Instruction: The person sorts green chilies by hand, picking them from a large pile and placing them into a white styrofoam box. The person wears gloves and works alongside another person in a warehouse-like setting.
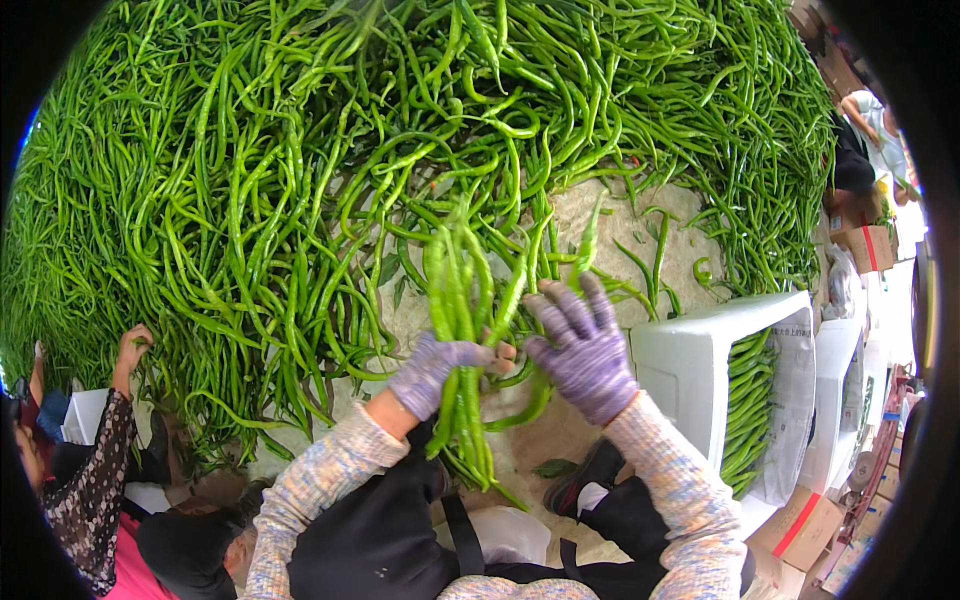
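My left hand (442,367), in a purple knit glove with bare fingertips, is closed around a bunch of long green chili peppers (463,300). The bunch points away from me, and its lower ends hang down below the hand. Just right of it is my right hand (581,345), gloved alike, palm down with fingers spread. One pepper (589,238) shows beyond its fingertips and a curved pepper (529,409) by its thumb side; the palm hides whether either is gripped. Ahead spreads a large heap of green chili peppers (255,180).
At right stands a white foam box (679,352) holding neatly laid peppers (746,405) and a printed paper liner (789,397). Cardboard boxes (796,525) lie beyond. At left, a person's hand (135,346) touches the heap. Another person (874,135) is at far right.
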`<state>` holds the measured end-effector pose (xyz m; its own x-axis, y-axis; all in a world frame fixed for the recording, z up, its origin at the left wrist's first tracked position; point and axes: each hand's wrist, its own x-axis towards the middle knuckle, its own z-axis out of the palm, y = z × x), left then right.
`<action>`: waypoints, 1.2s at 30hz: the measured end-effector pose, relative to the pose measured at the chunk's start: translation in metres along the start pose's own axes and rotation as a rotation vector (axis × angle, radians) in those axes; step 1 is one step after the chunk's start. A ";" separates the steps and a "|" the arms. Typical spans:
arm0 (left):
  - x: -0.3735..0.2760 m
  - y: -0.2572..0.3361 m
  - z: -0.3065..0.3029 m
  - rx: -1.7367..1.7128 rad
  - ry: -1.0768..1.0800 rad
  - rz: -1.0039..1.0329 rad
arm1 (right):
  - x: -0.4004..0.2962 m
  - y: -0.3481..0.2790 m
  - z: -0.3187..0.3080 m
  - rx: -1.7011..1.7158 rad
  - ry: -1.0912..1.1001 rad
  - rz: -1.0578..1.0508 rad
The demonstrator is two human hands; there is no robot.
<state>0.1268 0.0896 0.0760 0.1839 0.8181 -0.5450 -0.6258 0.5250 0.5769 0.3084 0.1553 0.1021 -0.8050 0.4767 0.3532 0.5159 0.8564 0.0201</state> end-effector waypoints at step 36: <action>0.030 -0.050 -0.064 -0.166 0.316 0.091 | -0.023 -0.034 0.080 0.971 0.267 0.559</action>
<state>0.1146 0.0726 -0.0078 -0.1052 0.7331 -0.6719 -0.7479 0.3870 0.5393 0.2860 0.1314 0.0184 -0.3875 0.8798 0.2752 0.2447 0.3860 -0.8895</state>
